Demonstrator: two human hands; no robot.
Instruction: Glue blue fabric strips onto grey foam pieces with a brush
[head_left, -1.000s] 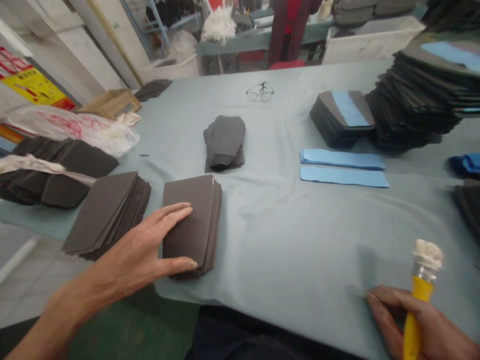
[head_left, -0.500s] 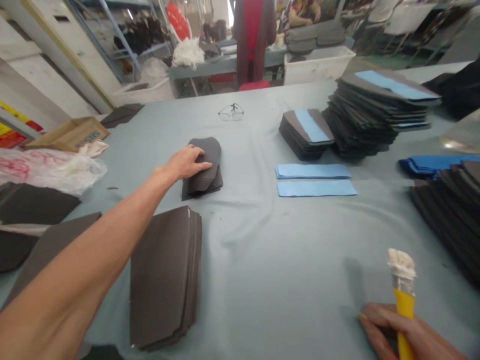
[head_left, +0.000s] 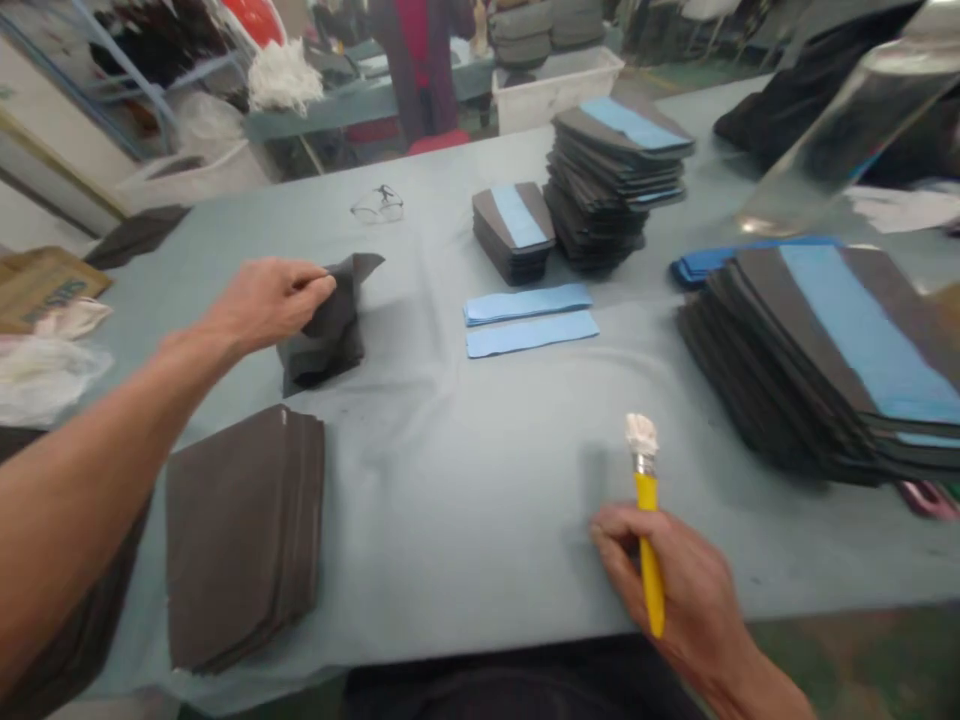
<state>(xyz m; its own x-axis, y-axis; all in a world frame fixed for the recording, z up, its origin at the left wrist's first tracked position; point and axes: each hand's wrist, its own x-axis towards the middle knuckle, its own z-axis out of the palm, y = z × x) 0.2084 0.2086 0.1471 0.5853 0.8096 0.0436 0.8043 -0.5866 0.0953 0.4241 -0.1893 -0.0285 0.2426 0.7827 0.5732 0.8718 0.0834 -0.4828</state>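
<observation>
My left hand (head_left: 266,302) is closed, pinching a dark grey panel (head_left: 343,300) whose far end curls up off the small pile below it. At the lower right, my right hand (head_left: 686,575) grips the yellow handle of a paintbrush (head_left: 646,490). Its bristles point up and carry white stuff. Nearer me than my left hand lies a thick stack of dark grey panels (head_left: 225,540). Two light blue strip piles (head_left: 532,335) lie side by side in mid-table, between the two hands.
Stacks of grey panels with blue bands stand at the back (head_left: 514,235) and right (head_left: 817,370). Eyeglasses (head_left: 379,208) rest near the far edge. A clear bottle (head_left: 832,140) leans at the back right. A person (head_left: 420,60) stands beyond the table.
My left hand, flat on the small pile before, now pinches a panel and bends it up. My right hand still holds the paintbrush. The view has swung right, showing more of the right-hand stack.
</observation>
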